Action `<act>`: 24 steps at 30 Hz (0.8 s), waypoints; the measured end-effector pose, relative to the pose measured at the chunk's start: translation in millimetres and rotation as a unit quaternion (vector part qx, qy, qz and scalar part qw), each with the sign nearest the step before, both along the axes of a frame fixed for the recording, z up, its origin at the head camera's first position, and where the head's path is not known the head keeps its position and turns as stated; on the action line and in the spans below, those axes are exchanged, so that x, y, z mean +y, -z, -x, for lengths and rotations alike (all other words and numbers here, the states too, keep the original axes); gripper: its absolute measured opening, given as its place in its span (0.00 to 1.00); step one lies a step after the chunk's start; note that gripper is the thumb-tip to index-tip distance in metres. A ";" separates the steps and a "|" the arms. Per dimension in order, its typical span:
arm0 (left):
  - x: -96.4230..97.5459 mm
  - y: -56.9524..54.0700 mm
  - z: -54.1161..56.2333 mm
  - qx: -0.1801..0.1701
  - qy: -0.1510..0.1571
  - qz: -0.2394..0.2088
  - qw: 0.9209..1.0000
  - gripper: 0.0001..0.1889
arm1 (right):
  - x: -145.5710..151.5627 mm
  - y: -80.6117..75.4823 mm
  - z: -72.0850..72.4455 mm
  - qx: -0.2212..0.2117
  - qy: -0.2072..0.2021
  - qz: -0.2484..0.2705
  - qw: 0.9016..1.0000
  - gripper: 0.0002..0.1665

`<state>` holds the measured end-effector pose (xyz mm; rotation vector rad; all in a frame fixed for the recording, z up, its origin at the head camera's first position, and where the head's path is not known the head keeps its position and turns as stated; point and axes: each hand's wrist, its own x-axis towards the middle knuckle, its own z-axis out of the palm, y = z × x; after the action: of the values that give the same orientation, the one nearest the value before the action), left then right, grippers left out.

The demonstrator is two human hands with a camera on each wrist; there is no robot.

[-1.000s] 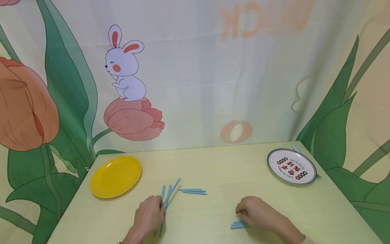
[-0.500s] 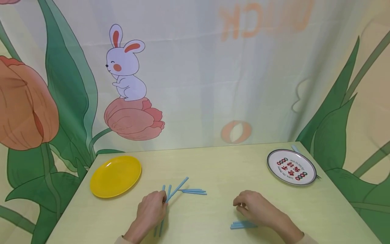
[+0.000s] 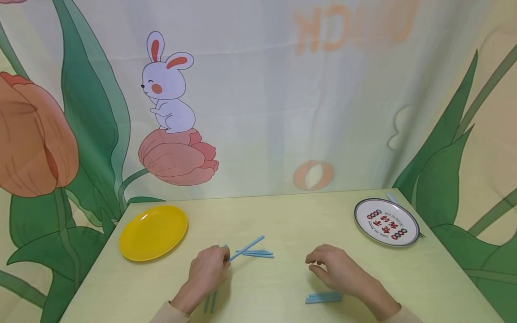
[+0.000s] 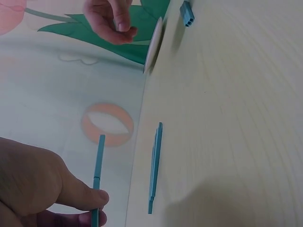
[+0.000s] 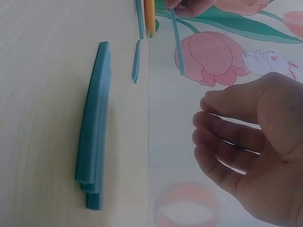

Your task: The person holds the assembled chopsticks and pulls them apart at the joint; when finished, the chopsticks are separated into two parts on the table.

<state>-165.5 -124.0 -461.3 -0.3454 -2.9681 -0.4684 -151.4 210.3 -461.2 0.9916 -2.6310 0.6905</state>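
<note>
Head view has the left hand (image 3: pixel 209 268) over the near part of the table (image 3: pixel 282 222), pinching a blue stick (image 3: pixel 249 246) between thumb and finger. Left wrist cam backs that up: the stick's held up off the tabletop. From the head angle its far end crosses in front of a small bunch (image 3: pixel 258 255) of similar sticks lying flat, but there's a gap between them in the wrist shot. Two more sticks (image 3: pixel 213 301) poke out below that same hand, middles hidden behind it.

Right hand (image 3: pixel 338 271) is well apart from the left, fingers loosely bent, thumb tip not touching the fingertips. It hangs above and just beyond a neat bundle (image 3: pixel 324 298) of blue sticks on the table, and the right wrist cam shows it's apart from them.

Further back there's a yellow plate (image 3: pixel 153 234) on the left, and a white plate (image 3: pixel 373 213) with red lettering on the right, with a pale blue end (image 3: pixel 391 197) of something sticking out behind it.
</note>
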 end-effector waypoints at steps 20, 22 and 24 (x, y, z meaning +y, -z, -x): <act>15.6 -12.0 7.8 0.015 0.039 0.005 0.999 0.03 | -8.4 -12.8 7.9 0.034 -0.004 0.019 0.999 0.07; 17.0 -13.1 8.2 0.017 0.045 0.004 0.999 0.03 | -10.0 -14.8 8.2 0.034 -0.003 0.020 0.999 0.07; 18.1 -14.3 8.7 0.021 0.053 0.004 0.998 0.03 | -11.4 -16.2 8.3 0.034 -0.005 0.021 0.999 0.07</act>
<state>-174.2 -105.9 -447.1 -0.5084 -2.9225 -0.4561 -159.7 198.9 -445.0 0.9979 -2.5446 0.6991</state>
